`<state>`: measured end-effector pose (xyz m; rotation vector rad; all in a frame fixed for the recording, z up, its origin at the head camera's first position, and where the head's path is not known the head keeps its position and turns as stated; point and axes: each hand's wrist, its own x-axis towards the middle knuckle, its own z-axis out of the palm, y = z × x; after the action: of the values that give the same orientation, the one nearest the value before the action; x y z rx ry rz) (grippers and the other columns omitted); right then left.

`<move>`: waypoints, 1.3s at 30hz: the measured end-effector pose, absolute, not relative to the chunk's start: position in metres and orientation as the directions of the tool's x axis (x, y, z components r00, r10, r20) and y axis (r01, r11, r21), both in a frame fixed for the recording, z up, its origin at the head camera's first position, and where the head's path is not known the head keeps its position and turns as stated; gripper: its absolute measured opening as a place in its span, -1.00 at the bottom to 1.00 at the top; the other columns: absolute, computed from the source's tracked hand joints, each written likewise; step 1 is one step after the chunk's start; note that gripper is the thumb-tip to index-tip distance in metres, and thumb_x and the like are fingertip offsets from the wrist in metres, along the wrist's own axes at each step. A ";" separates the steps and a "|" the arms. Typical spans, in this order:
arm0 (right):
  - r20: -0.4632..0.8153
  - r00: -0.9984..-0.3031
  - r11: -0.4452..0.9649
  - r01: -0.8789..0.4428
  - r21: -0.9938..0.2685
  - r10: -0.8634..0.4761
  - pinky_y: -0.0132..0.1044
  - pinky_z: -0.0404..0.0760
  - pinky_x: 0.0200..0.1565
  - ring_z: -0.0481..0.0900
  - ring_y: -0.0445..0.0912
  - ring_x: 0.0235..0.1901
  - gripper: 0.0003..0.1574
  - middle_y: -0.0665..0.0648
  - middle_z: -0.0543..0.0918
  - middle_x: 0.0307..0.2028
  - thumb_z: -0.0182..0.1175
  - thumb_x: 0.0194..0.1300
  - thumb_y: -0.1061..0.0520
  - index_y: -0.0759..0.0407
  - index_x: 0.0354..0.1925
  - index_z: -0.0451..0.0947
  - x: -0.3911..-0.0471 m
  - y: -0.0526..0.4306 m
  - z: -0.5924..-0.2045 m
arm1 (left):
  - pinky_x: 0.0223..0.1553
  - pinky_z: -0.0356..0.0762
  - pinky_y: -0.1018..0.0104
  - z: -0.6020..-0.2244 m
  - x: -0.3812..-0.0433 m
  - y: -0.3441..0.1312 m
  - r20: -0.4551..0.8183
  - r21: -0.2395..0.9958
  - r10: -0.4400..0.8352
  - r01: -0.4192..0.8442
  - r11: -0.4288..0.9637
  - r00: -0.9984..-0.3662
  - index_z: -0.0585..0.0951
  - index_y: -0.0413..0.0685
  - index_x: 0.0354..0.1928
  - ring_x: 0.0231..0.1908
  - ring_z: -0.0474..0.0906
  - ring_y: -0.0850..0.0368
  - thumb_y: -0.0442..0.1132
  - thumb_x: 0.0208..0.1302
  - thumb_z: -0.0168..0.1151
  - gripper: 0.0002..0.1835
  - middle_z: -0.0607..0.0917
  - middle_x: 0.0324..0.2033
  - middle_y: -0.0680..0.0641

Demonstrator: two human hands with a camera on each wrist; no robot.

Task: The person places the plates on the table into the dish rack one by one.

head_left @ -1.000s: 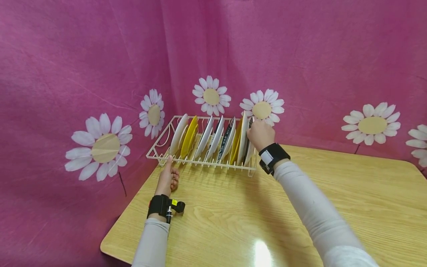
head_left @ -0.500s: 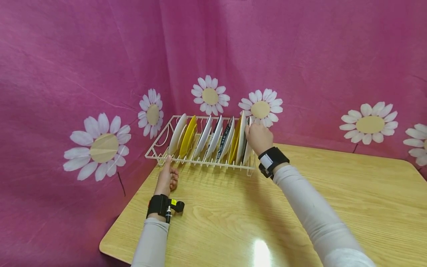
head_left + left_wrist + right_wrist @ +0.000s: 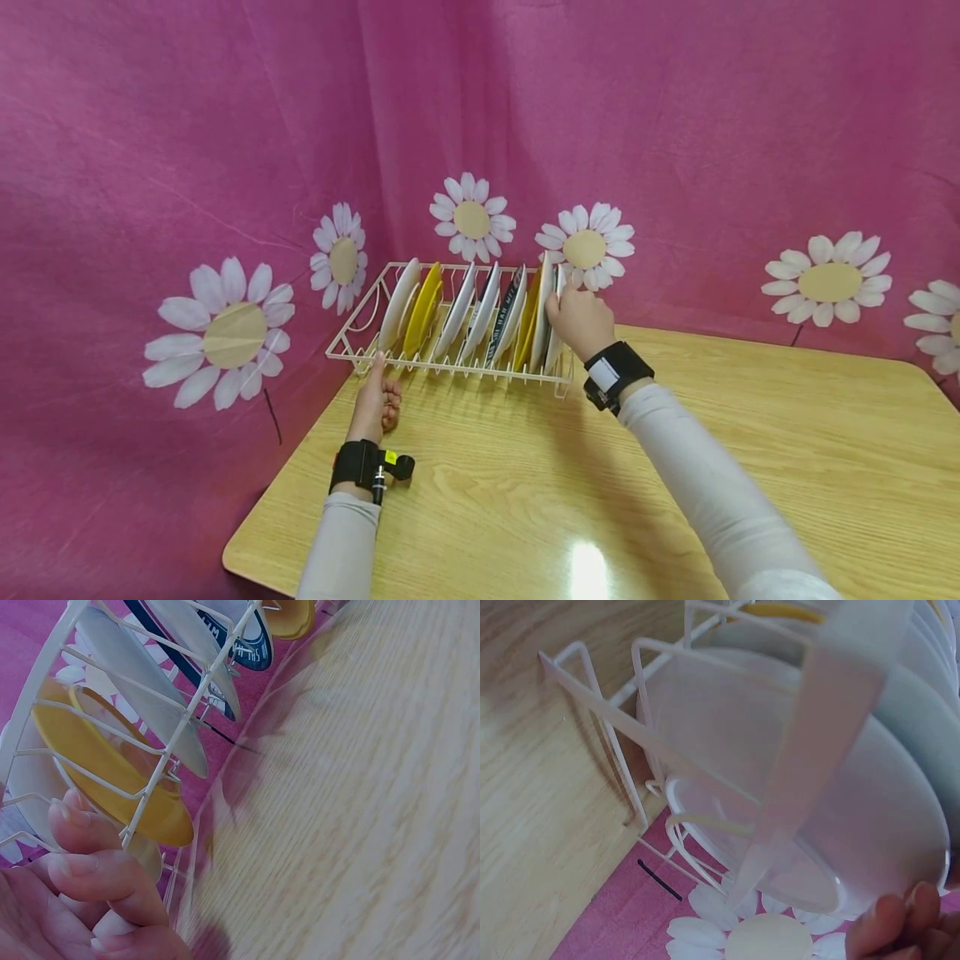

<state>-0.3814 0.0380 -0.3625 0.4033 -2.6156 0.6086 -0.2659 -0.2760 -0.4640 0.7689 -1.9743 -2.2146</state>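
In the head view a white wire dish rack (image 3: 450, 365) holds several upright plates. At its right end, my right hand (image 3: 583, 321) pinches the upper rim of the last white plate (image 3: 553, 348). The right wrist view shows this plate's broad pale face (image 3: 727, 697) behind the rack's end bars, with fingertips (image 3: 881, 922) right at its rim. My left hand (image 3: 375, 404) is by the rack's left front corner, thumb extended up to the front rail. In the left wrist view its fingers (image 3: 105, 874) are loosely curled beside a yellow plate (image 3: 105, 761), with nothing in them.
The rack stands on a wooden table (image 3: 480, 483), near a pink curtain (image 3: 675, 125) printed with daisies. Between the rack's ends are yellow plates (image 3: 424, 312), white plates and a dark-rimmed lettered plate (image 3: 507, 321). The table's rounded left front corner (image 3: 236, 554) is in view.
My right hand has lowered slightly at the rightmost plate, and less of that plate's dark band shows. My left hand keeps its place by the front rail.
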 end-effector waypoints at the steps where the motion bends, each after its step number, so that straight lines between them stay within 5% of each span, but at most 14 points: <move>1: 0.456 -0.870 0.859 -0.369 -0.355 -0.185 0.10 0.49 -0.59 0.62 0.26 -0.54 -0.47 0.33 0.57 -0.58 -0.12 0.44 -0.04 0.24 -0.57 0.41 -0.380 0.039 -0.363 | -0.72 0.10 0.42 -0.464 -0.266 -0.276 -0.312 0.949 -0.376 -0.267 -0.168 -0.873 0.43 -0.02 -0.47 -0.76 0.18 0.26 0.63 0.10 -0.14 -0.20 0.38 -0.72 0.11; 10: 0.432 -0.874 0.840 -0.396 -0.370 -0.222 0.01 0.48 -0.59 0.60 0.20 -0.54 -0.48 0.31 0.55 -0.57 -0.13 0.44 -0.08 0.27 -0.47 0.44 -0.374 0.046 -0.369 | -0.72 0.11 0.42 -0.463 -0.265 -0.276 -0.322 0.944 -0.366 -0.268 -0.191 -0.873 0.44 -0.02 -0.47 -0.77 0.17 0.27 0.68 0.00 -0.10 -0.17 0.38 -0.73 0.11; 21: 0.491 -0.848 0.807 -0.426 -0.408 -0.199 -0.21 0.23 -0.62 0.35 0.02 -0.67 -0.49 0.05 0.27 -0.71 -0.08 0.44 -0.04 0.14 -0.63 0.26 -0.367 0.073 -0.376 | -0.71 0.11 0.42 -0.463 -0.265 -0.275 -0.318 0.946 -0.375 -0.270 -0.178 -0.871 0.44 -0.01 -0.48 -0.76 0.17 0.26 0.69 -0.01 -0.12 -0.17 0.38 -0.72 0.11; 39: 0.476 -0.878 0.856 -0.284 -0.431 -0.052 -0.26 0.19 -0.59 0.34 -0.01 -0.64 -0.33 0.13 0.40 -0.68 -0.16 0.53 -0.18 0.26 -0.54 0.43 -0.327 0.251 -0.379 | -0.70 0.13 0.41 -0.459 -0.261 -0.273 -0.321 0.947 -0.375 -0.290 -0.139 -0.870 0.45 -0.04 -0.43 -0.75 0.18 0.24 0.65 0.09 -0.18 -0.17 0.38 -0.69 0.11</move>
<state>-0.3270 0.2512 -0.3793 0.2476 -2.5741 0.6946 -0.2615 -0.2734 -0.4592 0.7817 -2.0215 -2.1915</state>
